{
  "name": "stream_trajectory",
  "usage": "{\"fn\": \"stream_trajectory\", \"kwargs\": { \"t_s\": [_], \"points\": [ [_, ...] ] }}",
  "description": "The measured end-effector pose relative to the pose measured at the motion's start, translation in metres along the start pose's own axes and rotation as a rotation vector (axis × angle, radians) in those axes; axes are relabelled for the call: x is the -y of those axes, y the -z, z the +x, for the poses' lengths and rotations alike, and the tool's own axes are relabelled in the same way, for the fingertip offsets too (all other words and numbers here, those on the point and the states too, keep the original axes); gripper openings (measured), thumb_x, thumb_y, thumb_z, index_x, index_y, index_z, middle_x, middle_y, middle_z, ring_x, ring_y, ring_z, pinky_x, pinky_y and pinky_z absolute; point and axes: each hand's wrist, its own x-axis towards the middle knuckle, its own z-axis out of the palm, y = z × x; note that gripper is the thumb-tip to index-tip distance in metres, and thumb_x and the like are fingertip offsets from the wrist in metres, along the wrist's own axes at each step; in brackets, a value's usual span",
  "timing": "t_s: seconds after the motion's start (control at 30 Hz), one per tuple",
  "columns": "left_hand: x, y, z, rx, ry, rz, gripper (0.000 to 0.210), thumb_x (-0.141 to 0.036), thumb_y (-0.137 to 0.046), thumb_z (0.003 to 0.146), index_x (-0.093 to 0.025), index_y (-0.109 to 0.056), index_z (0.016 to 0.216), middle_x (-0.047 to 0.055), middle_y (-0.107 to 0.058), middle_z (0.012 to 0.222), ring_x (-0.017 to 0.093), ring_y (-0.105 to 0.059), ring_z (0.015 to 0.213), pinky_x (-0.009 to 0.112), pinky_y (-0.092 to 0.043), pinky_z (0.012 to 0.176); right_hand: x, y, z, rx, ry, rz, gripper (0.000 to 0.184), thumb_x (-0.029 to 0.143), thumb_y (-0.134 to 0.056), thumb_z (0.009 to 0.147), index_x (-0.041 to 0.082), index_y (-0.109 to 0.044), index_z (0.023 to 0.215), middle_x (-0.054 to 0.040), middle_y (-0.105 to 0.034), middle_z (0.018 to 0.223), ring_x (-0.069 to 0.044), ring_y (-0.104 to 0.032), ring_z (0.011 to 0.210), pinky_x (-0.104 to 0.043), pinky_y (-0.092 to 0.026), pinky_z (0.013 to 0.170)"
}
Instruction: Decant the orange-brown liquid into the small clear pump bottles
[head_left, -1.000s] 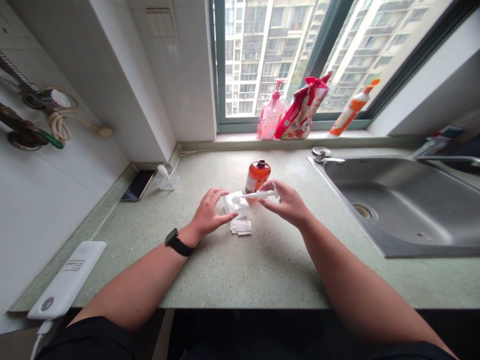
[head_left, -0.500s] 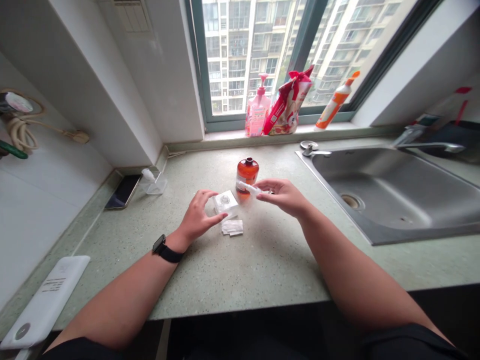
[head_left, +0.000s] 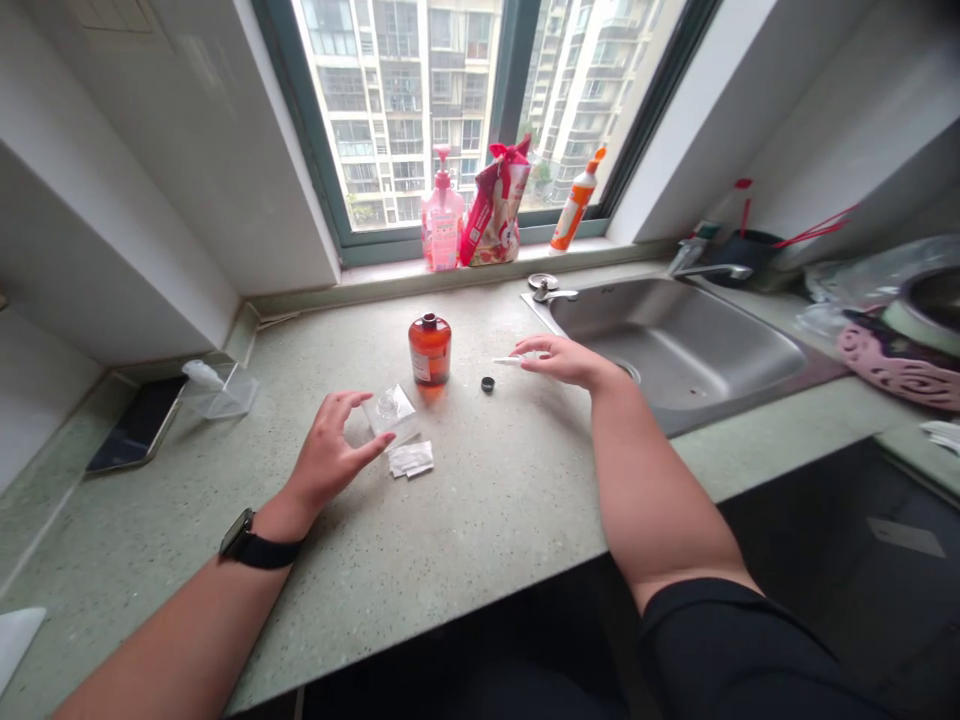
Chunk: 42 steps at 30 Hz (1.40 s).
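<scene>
A: Left hand [head_left: 326,450] — state?

B: Spread, with thumb and forefinger well apart, curved about the left side of a clear square bottle [head_left: 392,414]. Cannot tell whether gripping or merely resting against it. Black wristwatch [head_left: 259,548] on the same arm.

A: Position of that bottle?

B: On the speckled green countertop [head_left: 465,520], with round neck facing up. Nearer than the amber bottle [head_left: 430,352] and left of it. Folded white tissue [head_left: 411,459] just beside, on the near side.

A: Right hand [head_left: 568,360]?

B: Well apart from the left one, near the sink [head_left: 675,345]. Closed on a slender white tube-like piece [head_left: 505,360] — pinched between thumb and fingers, pointing left. Cannot tell whether touching the countertop or just above.

A: Surroundings?

B: Amber bottle upright, open at the neck, partly filled. Small black cap [head_left: 488,384] between it and the right hand. Far left, a dark smartphone [head_left: 139,428] beside a clear plastic container [head_left: 231,393]. On the windowsill, a pink pump bottle [head_left: 442,228].
</scene>
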Motion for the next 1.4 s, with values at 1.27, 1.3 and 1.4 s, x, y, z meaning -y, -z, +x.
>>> {"fn": "stream_trajectory", "kwargs": {
  "t_s": [1.27,1.3,1.4],
  "points": [
    [0.002,-0.001,-0.001,-0.01,0.058,-0.036,0.056,-0.058,-0.072,0.091,-0.023,-0.062,0.133,0.01,-0.067,0.129,0.031,-0.065,0.121,0.049,-0.052,0.11,-0.012,-0.004,0.005,-0.259,-0.083,-0.229,0.044,0.057,-0.057,0.099,0.025,-0.083,0.113,-0.0122,-0.078,0.129,-0.033,-0.069,0.125,-0.05,-0.05,0.113],
    [0.002,0.0,-0.001,-0.014,0.061,-0.036,0.056,-0.057,-0.072,0.091,-0.023,-0.062,0.134,0.01,-0.067,0.128,0.03,-0.066,0.12,0.048,-0.052,0.109,-0.012,-0.006,0.006,-0.29,-0.076,-0.239,0.046,0.057,-0.054,0.1,0.024,-0.083,0.113,-0.0125,-0.078,0.128,-0.033,-0.069,0.124,-0.05,-0.051,0.112],
    [0.004,0.0,0.0,-0.032,0.068,-0.041,0.056,-0.056,-0.073,0.091,-0.023,-0.062,0.134,0.01,-0.067,0.126,0.03,-0.066,0.117,0.047,-0.053,0.108,-0.012,-0.009,0.009,-0.351,-0.062,-0.265,0.052,0.061,-0.047,0.102,0.024,-0.083,0.111,-0.0134,-0.079,0.124,-0.034,-0.07,0.12,-0.051,-0.052,0.108]
  ]
}}
